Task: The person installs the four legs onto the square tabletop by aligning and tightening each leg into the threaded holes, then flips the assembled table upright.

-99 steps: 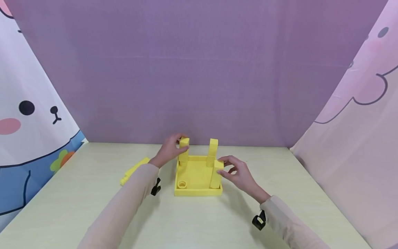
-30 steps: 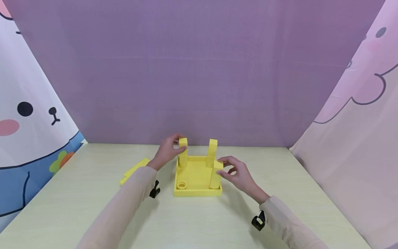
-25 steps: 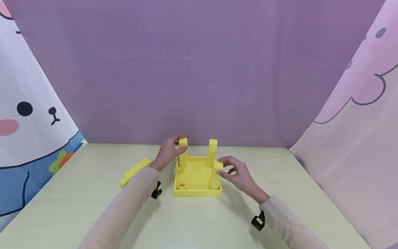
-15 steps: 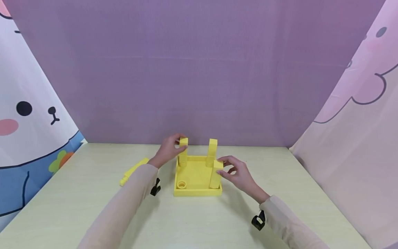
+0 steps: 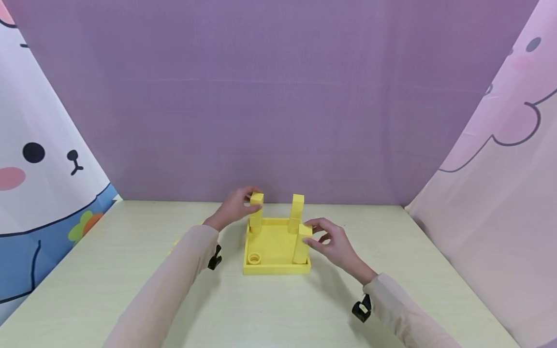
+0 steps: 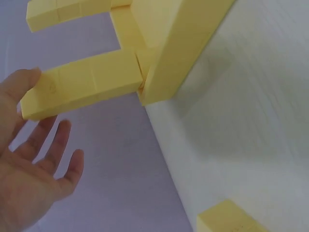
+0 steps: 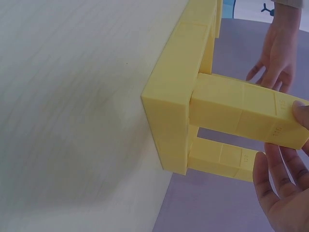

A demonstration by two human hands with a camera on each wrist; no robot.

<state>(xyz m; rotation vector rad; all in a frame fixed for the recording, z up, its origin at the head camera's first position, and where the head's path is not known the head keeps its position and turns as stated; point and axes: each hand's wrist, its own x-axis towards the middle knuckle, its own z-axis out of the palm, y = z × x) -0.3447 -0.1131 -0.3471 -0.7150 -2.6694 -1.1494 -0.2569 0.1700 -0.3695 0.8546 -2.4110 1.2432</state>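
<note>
A yellow square base [image 5: 276, 270] with a raised rim lies on the table, three yellow square legs standing up from its corners. The left hand [image 5: 234, 209] pinches the top of the far left leg [image 5: 256, 220] between thumb and fingers. In the left wrist view that leg [image 6: 91, 79] meets the base at its lower end, and the other fingers spread loosely. The right hand [image 5: 336, 245] pinches the near right leg [image 5: 301, 250] near its top. The far right leg [image 5: 297, 210] stands untouched. A round socket [image 5: 254, 258] shows in the near left corner.
A loose yellow leg [image 6: 231, 218] lies on the table left of the base, mostly hidden behind the left sleeve [image 5: 174, 275] in the head view. A purple cloth [image 5: 278, 106] hangs along the table's back edge, with printed cloths [image 5: 48, 183] at the sides.
The left wrist and sleeve have shifted slightly, covering more of the loose leg. The far left leg has turned a little in the left hand. The right hand stays in place.
</note>
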